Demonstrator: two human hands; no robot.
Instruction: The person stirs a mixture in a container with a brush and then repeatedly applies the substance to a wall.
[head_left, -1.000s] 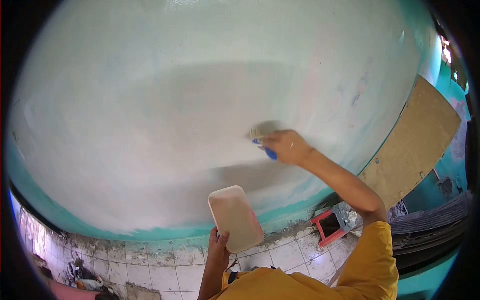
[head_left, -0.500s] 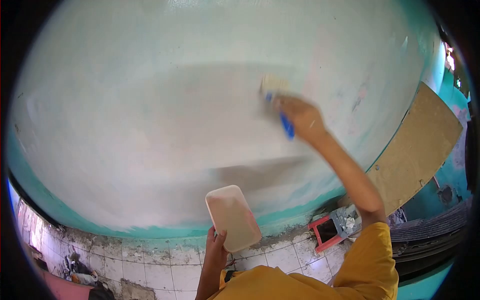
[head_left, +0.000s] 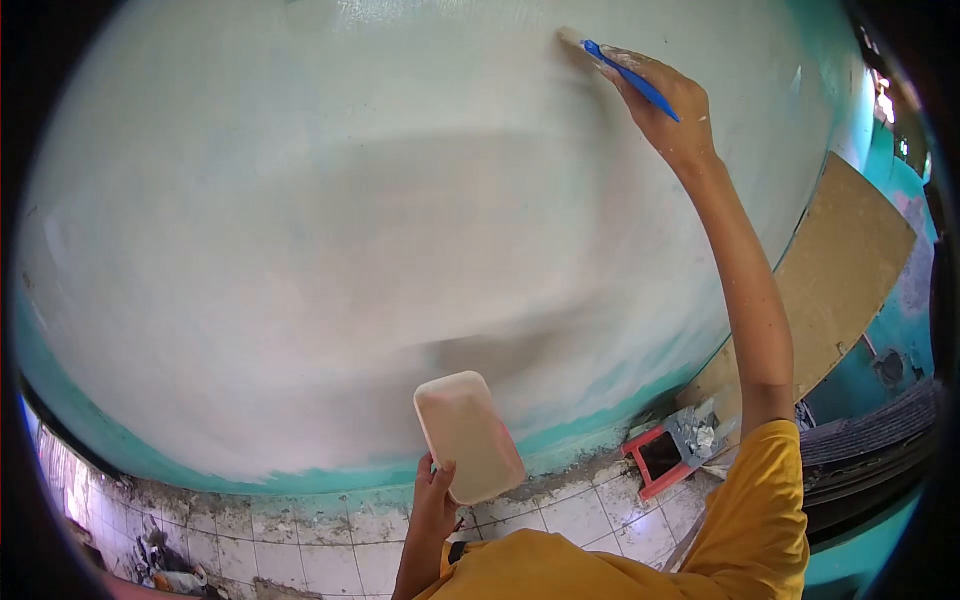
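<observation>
My right hand (head_left: 672, 108) is raised high and closed around a paintbrush with a blue handle (head_left: 645, 90). Its pale bristles (head_left: 572, 37) meet the upper part of the wall (head_left: 400, 230), which is coated whitish with turquoise showing through at the edges. Specks of white paint mark my right fingers. Lower down, my left hand (head_left: 436, 500) grips a rounded rectangular tray (head_left: 470, 435) by its lower left side, thumb on top. The tray's inside is pale, with pinkish smears along one edge.
A red and grey stool (head_left: 660, 460) with stuff on it stands at the wall's foot on dirty white tiles (head_left: 305, 567). A brown board (head_left: 840, 270) leans at the right, above stacked dark corrugated sheets (head_left: 870, 440). Clutter (head_left: 165, 560) lies at lower left.
My right hand has moved up and to the right along the wall with the paintbrush, the arm now stretched further. The left hand and tray have hardly moved.
</observation>
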